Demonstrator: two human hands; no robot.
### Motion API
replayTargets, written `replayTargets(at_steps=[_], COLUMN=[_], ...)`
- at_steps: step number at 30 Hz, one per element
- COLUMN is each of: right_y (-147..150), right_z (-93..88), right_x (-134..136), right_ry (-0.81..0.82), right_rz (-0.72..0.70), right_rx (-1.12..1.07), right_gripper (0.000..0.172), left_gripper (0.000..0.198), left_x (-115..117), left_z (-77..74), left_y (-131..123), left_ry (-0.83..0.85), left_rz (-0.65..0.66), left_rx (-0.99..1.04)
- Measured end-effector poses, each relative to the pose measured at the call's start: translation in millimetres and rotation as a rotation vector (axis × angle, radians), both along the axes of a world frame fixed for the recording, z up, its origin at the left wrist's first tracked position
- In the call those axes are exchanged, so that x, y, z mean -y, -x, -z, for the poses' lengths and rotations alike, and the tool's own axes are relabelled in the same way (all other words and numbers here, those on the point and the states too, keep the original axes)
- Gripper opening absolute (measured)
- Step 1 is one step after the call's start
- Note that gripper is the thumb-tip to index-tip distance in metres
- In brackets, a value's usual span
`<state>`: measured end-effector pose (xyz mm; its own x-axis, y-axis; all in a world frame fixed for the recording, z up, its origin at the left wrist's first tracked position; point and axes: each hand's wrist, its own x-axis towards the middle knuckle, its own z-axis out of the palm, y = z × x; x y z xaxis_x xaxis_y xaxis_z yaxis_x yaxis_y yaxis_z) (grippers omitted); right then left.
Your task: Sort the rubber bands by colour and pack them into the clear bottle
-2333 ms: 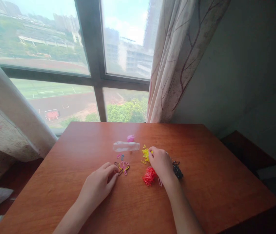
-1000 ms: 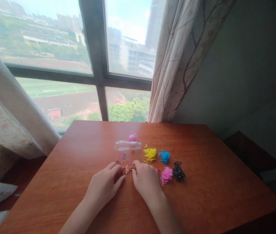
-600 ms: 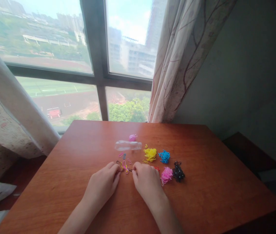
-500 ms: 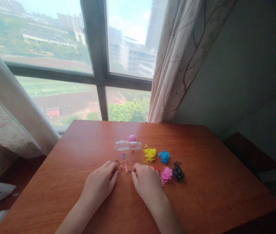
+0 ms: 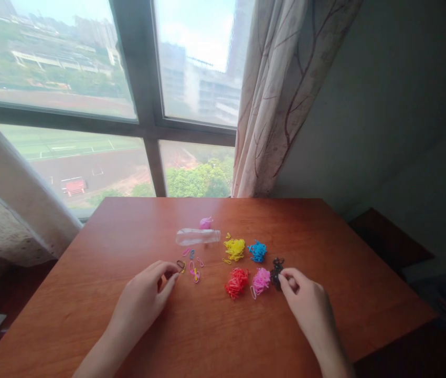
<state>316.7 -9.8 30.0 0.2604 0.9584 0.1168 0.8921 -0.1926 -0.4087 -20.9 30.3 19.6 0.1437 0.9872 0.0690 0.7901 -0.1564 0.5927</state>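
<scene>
Black loops (image 5: 275,277): lay on the desk (image 5: 207,336) in a heap just beside the pink heap (image 5: 261,281) and, crowded so close, might have tangled or spilled over into the pink under a careless pull from the right hand (image 5: 309,296). Touched the near edge of that black pile with right fingers drawn narrow, holding or not impossible to tell. Met small dark-and-yellow loops (image 5: 183,269) with the left hand (image 5: 144,289), fingers likewise narrow, grip or mere touch too small to tell.
</scene>
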Motion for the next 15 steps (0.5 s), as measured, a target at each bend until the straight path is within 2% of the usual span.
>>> replayTargets(at_steps=[4,12,15], right_y=[-33.4,-34.8,-38.3], right_z=[8.3,16.3,16.1], right_x=[3.2,-0.4,3.1], right_ry=[-0.016,0.021,-0.003], right_rz=[0.043,0.038,0.057], right_rx=[0.031,0.004,-0.024], right_gripper=[0.026,0.027,0.03], left_gripper=[0.025,0.024,0.021], left_x=[-2.2,-1.5,0.1], left_z=[0.7,4.9,-0.3], left_y=[-2.0,-17.1,-33.4], left_ry=[0.038,0.056,0.036], left_rz=[0.024,0.098,0.169], left_rx=[0.128,0.146,0.107])
